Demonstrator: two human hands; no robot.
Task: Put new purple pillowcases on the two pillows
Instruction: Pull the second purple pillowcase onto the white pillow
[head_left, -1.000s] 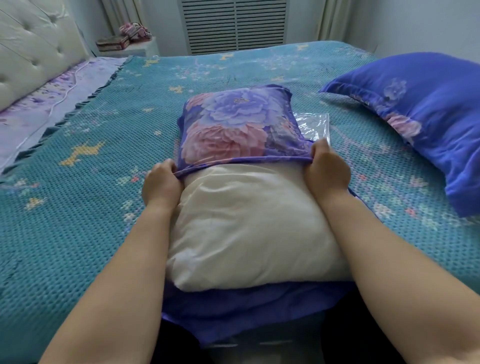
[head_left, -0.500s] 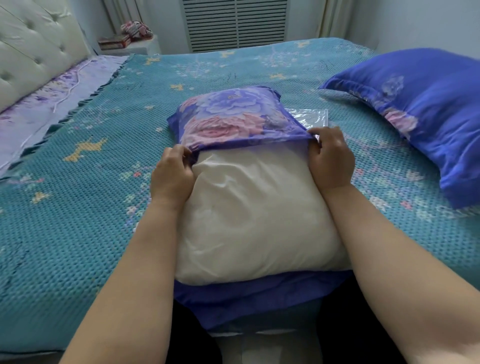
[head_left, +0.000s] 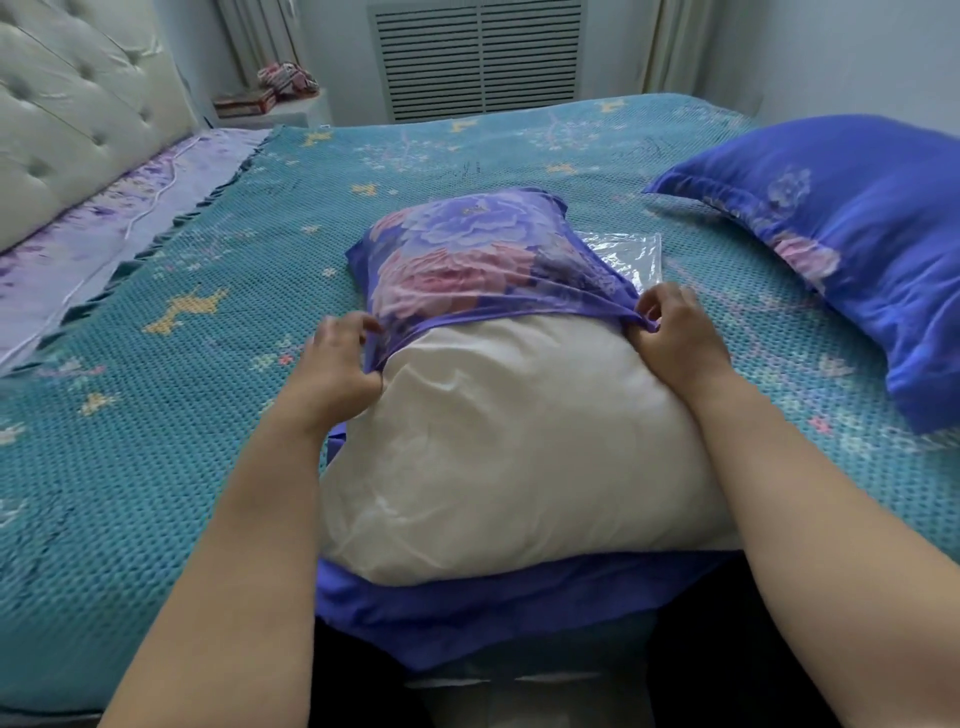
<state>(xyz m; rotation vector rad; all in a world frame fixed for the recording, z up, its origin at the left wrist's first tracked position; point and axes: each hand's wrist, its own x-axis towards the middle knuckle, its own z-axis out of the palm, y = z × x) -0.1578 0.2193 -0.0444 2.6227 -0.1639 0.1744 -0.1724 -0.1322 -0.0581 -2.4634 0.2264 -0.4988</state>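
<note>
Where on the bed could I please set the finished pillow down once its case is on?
The widest bare stretch of bedspread lies left of the white pillow, up to the purple sheet. Another runs behind the pillowcase toward the far edge. The right side is crowded by the plastic bag and blue pillow.

Pillow (head_left: 509, 441) mid-bed (head_left: 156, 415) — second pillow (head_left: 852, 249) right, bag (head_left: 628, 254) behind.

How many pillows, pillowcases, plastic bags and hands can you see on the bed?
Pillows: 2, the white pillow and the covered pillow
Pillowcases: 2, the flowered pillowcase half on the white one, and the one on the covered pillow
Plastic bags: 1, the clear bag
Hands: 2, left hand and right hand
Total: 7
</note>
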